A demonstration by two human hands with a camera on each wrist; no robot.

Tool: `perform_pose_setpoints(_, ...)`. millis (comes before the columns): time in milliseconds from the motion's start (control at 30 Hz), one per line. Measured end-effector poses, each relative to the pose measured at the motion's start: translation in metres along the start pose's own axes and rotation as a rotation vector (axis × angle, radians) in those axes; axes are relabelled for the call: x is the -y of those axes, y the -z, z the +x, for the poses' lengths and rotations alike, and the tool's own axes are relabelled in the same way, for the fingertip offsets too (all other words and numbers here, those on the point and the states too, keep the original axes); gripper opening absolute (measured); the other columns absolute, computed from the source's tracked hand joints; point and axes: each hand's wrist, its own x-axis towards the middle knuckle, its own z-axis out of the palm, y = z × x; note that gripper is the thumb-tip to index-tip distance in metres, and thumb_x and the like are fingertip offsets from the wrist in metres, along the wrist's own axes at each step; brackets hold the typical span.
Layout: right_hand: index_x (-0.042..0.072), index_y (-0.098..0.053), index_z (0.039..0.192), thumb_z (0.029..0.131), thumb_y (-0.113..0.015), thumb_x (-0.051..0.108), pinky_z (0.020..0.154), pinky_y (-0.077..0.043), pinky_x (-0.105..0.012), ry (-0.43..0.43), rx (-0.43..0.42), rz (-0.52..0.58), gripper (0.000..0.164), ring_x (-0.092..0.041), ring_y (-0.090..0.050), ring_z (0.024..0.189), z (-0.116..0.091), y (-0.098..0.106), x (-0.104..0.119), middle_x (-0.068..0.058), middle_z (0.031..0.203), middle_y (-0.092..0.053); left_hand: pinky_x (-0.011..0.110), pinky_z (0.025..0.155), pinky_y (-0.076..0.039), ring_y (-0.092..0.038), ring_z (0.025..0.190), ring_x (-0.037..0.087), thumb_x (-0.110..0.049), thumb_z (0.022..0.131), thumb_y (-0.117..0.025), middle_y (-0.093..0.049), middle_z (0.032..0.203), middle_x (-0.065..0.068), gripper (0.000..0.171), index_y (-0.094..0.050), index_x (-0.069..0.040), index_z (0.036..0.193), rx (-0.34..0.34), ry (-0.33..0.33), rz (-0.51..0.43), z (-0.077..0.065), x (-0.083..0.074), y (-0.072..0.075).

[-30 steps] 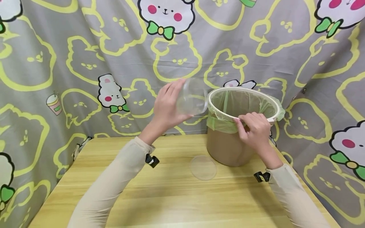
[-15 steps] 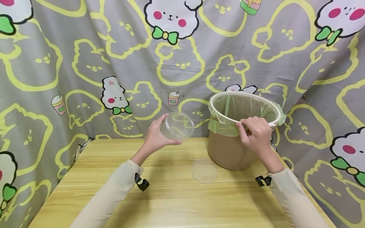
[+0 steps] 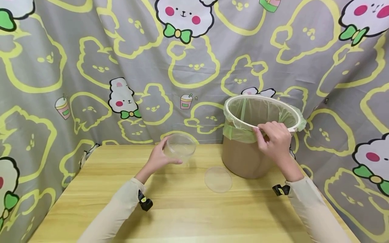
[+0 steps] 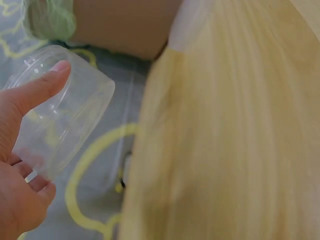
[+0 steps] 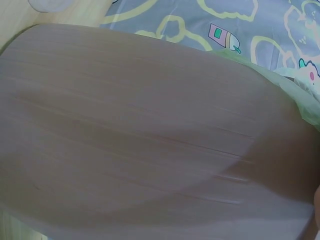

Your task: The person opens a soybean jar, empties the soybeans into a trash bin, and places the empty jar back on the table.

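Observation:
My left hand [image 3: 160, 157] grips a clear round plastic container [image 3: 181, 145] by its side, thumb on the near side and fingers behind, close over the back of the table. The container [image 4: 70, 110] looks see-through and holds nothing visible in the left wrist view. With fingers over the white rim, my right hand [image 3: 275, 138] holds the near edge of a brown trash can [image 3: 243, 158] lined with a green bag [image 3: 240, 133]. The can's wall [image 5: 140, 130] fills most of the right wrist view. Flat on the table lies a clear round lid [image 3: 218, 179], between the hands.
The can stands at the back right of the wooden table [image 3: 182, 209]. Behind and beside the table hangs a grey curtain [image 3: 146, 67] with yellow bear outlines. A black strap [image 3: 146, 202] is on each wrist.
The left hand has brought the container from beside the can's rim down and left toward the table, turning its opening upward. The right hand stays on the can's rim.

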Motion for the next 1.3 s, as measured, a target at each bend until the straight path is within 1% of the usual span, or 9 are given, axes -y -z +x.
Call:
perform_pose_setpoints(100,0.000,-0.070,0.076,0.091,-0.064,0.022,0.060,-0.041,-0.049,0.000,0.008,-0.004,0.027,-0.030,-0.047,0.054,0.001,0.000,-0.002,-0.011,0.059,-0.057,0.055,0.118,-0.038,-0.041,0.146,0.038,-0.028,0.058,-0.101,-0.045,0.157,0.017,0.118,-0.037,-0.020,0.157,0.009,0.031,-0.014,-0.001,0.012,0.002)
perform_pose_setpoints(233,0.000,-0.070,0.076,0.091,-0.064,0.022,0.060,-0.042,-0.049,0.001,0.015,-0.011,0.027,-0.030,-0.048,0.054,0.001,0.001,-0.002,-0.011,0.059,-0.057,0.055,0.118,-0.038,-0.040,0.146,0.039,-0.026,0.060,-0.101,-0.040,0.160,0.018,0.119,-0.035,-0.020,0.158,0.022,0.083,-0.038,-0.005,0.028,0.003)
perform_pose_setpoints(400,0.000,-0.070,0.076,0.091,-0.064,0.022,0.060,-0.042,-0.050,0.004,0.014,-0.010,0.027,-0.029,-0.047,0.053,-0.001,0.001,-0.002,-0.010,0.059,-0.058,0.054,0.122,-0.032,-0.032,0.151,0.040,-0.023,0.063,-0.099,-0.034,0.164,0.017,0.119,-0.031,-0.019,0.160,0.038,0.130,-0.059,-0.010,0.044,0.006)
perform_pose_setpoints(533,0.001,-0.070,0.076,0.090,-0.065,0.022,0.060,-0.041,-0.049,0.006,0.011,-0.004,0.026,-0.029,-0.047,0.053,-0.001,0.000,-0.002,-0.010,0.058,-0.057,0.055,0.124,-0.025,-0.023,0.154,0.043,-0.020,0.067,-0.097,-0.029,0.165,0.018,0.117,-0.027,-0.014,0.160,0.076,0.154,-0.080,-0.014,0.054,0.009)
perform_pose_setpoints(633,0.001,-0.070,0.076,0.090,-0.065,0.022,0.060,-0.041,-0.049,0.005,0.010,-0.003,0.026,-0.029,-0.047,0.053,-0.001,0.001,0.000,-0.010,0.058,-0.057,0.056,0.125,-0.021,-0.020,0.154,0.046,-0.018,0.069,-0.096,-0.026,0.166,0.020,0.118,-0.023,-0.010,0.161,0.098,0.174,-0.106,-0.016,0.060,0.011)
perform_pose_setpoints(867,0.001,-0.070,0.076,0.091,-0.064,0.023,0.060,-0.041,-0.050,0.002,0.003,-0.004,0.028,-0.029,-0.047,0.053,-0.002,0.002,0.003,-0.010,0.058,-0.056,0.058,0.123,-0.026,-0.027,0.149,0.049,-0.009,0.067,-0.095,-0.024,0.166,0.022,0.122,-0.019,-0.009,0.162,0.112,0.230,-0.156,-0.022,0.069,0.014)
perform_pose_setpoints(1100,0.002,-0.070,0.075,0.092,-0.064,0.025,0.060,-0.041,-0.050,0.001,0.000,-0.003,0.029,-0.029,-0.046,0.053,-0.001,0.001,0.005,-0.010,0.057,-0.056,0.058,0.124,-0.024,-0.026,0.150,0.049,-0.008,0.068,-0.094,-0.021,0.166,0.023,0.122,-0.017,-0.008,0.162,0.118,0.226,-0.167,-0.026,0.073,0.016)
perform_pose_setpoints(1200,0.001,-0.071,0.076,0.092,-0.064,0.025,0.061,-0.042,-0.051,0.000,-0.002,-0.011,0.030,-0.030,-0.047,0.053,-0.001,0.002,0.006,-0.010,0.058,-0.057,0.058,0.125,-0.020,-0.021,0.153,0.046,-0.010,0.068,-0.095,-0.018,0.168,0.023,0.125,-0.013,-0.008,0.163,0.124,0.215,-0.155,-0.025,0.073,0.016)
perform_pose_setpoints(1300,0.002,-0.072,0.078,0.092,-0.063,0.026,0.063,-0.043,-0.052,-0.020,0.012,-0.031,0.030,-0.032,-0.051,0.056,0.002,0.004,0.008,-0.011,0.061,-0.060,0.060,0.125,-0.016,-0.014,0.155,0.044,-0.018,0.070,-0.095,-0.013,0.169,0.021,0.128,-0.008,-0.010,0.164,0.122,0.196,-0.110,-0.025,0.066,0.019)
